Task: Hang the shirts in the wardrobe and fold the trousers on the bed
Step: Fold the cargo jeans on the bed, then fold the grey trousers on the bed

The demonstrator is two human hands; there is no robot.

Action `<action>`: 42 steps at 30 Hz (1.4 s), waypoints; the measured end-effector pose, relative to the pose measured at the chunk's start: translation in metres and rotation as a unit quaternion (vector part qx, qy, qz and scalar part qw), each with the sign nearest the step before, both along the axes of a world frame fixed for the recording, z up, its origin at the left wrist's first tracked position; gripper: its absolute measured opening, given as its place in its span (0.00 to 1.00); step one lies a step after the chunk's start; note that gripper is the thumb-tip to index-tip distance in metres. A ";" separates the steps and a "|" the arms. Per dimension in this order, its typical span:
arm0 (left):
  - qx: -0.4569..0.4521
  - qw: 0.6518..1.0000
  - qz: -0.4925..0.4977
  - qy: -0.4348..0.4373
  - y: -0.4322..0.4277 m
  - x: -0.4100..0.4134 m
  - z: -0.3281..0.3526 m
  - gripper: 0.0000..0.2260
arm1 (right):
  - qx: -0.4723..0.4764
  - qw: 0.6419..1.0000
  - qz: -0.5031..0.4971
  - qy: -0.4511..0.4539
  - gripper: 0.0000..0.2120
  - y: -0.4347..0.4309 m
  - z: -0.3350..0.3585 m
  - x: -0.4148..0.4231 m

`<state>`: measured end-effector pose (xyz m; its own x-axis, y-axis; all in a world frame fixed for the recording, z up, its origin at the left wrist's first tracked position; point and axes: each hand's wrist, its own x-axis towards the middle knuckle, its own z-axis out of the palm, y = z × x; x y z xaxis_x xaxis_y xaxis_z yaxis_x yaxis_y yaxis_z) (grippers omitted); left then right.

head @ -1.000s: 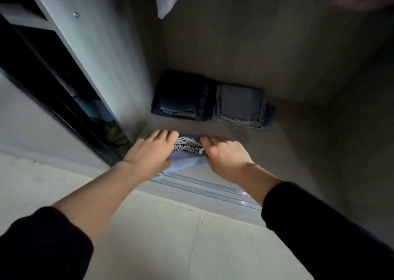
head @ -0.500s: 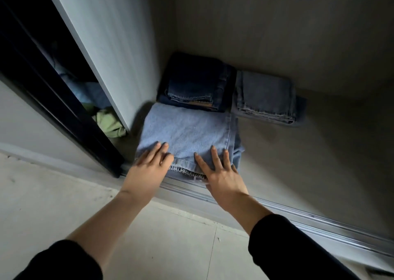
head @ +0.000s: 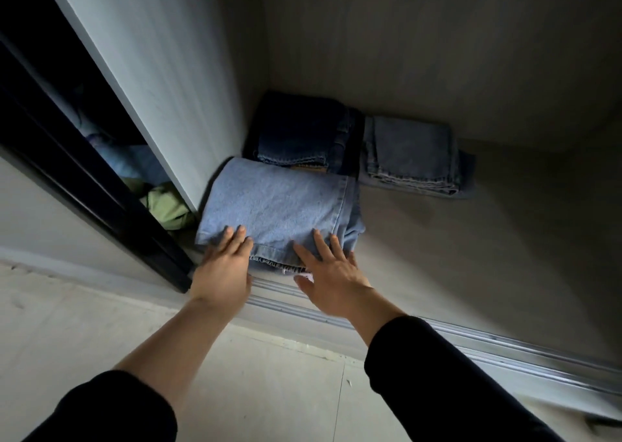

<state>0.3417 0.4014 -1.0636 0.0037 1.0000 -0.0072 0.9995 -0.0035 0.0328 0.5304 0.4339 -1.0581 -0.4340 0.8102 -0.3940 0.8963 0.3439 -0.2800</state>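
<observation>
Light jeans: folded light-blue jeans (head: pixel 279 206) lie flat on the wardrobe floor (head: pixel 471 239), in its near left corner, hem edge toward the door track.
Left hand: the left hand (head: pixel 223 270) is spread, its straight fingers resting on the near left edge of the light jeans.
Right hand: the right hand (head: pixel 331 273) is spread, fingers fanned and laid flat on the near right part of the same jeans, thumb hanging off the near edge.
Between hands: the frayed hem shows in the gap.
Dark jeans: folded dark-blue jeans (head: pixel 299 132) lie just beyond, in the far left corner, touching the light pair.
Grey-blue jeans: folded grey-blue jeans (head: pixel 410 152) lie to the right of the dark pair, side by side.
Partition: a pale wardrobe panel (head: pixel 161 71) stands at left.
Next compartment: a green garment (head: pixel 166 206) lies beyond the panel.
Track: a metal sliding track (head: pixel 471 344) runs along the near edge.
Sleeves: black, on both forearms.
</observation>
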 end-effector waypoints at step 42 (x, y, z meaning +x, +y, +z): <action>-0.226 0.848 -0.467 -0.106 -0.310 0.798 0.666 0.18 | 0.000 0.756 -0.654 -0.014 0.28 -0.493 0.678 0.674</action>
<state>1.1400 0.0919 -0.3978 0.8423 0.4545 -0.2898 0.5386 -0.7300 0.4206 1.2047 -0.0593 -0.3796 0.7480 0.5385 -0.3880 0.4745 -0.8426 -0.2548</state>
